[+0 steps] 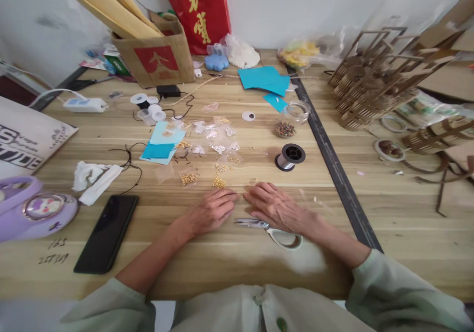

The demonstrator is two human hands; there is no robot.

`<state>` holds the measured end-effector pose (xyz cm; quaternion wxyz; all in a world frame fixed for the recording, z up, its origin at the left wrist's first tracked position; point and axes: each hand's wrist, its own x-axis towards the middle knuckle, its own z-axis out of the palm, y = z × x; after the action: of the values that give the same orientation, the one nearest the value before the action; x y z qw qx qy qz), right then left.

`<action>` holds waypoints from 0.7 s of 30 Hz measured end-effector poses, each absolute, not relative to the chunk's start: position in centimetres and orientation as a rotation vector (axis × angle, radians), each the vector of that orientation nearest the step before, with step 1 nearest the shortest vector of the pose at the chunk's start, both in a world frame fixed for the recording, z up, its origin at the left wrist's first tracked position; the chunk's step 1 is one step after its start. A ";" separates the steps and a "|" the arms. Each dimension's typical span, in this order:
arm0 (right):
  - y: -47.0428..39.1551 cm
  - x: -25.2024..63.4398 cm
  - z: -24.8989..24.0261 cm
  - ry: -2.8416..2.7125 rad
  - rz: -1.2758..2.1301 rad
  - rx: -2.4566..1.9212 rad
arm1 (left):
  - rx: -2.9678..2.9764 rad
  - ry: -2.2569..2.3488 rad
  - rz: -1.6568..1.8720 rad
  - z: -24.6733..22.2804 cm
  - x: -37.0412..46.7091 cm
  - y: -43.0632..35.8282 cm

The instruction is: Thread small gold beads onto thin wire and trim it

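My left hand [214, 210] and my right hand [276, 205] rest on the wooden table, fingertips almost meeting. Both have their fingers drawn together in a pinch. Between the fingertips shows a tiny gold piece [242, 194], too small to make out fully. Under the right palm lies a pair of scissors [285, 238] with white handles, its blades pointing left. Just beyond the left fingers are small heaps of gold beads [219, 182] and another gold pile [188, 178]. A spool of thin silvery wire [290, 157] stands past the right hand.
Small bags of silver pieces [218, 134] and blue sheets [159, 150] lie farther back. A jar [296, 110] of coloured beads is back right. A black phone [106, 233] lies left. Small wooden baskets [363, 95] crowd the right, past a dark strip [329, 154].
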<state>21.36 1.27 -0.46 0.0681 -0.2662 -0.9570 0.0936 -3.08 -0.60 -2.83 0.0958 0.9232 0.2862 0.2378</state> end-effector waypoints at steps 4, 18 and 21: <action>1.5 21.5 -1.0 -2.846 0.329 -0.757 | 2.492 0.943 0.828 -1.9 -4.0 -0.1; 1.1 21.1 -1.0 -2.836 0.287 -0.803 | 2.342 1.027 0.576 -0.6 -5.5 0.0; 1.1 21.2 -1.2 -2.823 0.306 -0.803 | 2.348 1.032 0.543 -0.4 -5.7 -0.1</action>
<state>21.21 1.14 -1.22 0.0953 -0.2711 -0.9522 0.1032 -5.72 -0.08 -0.44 0.2569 0.8656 0.3803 0.2003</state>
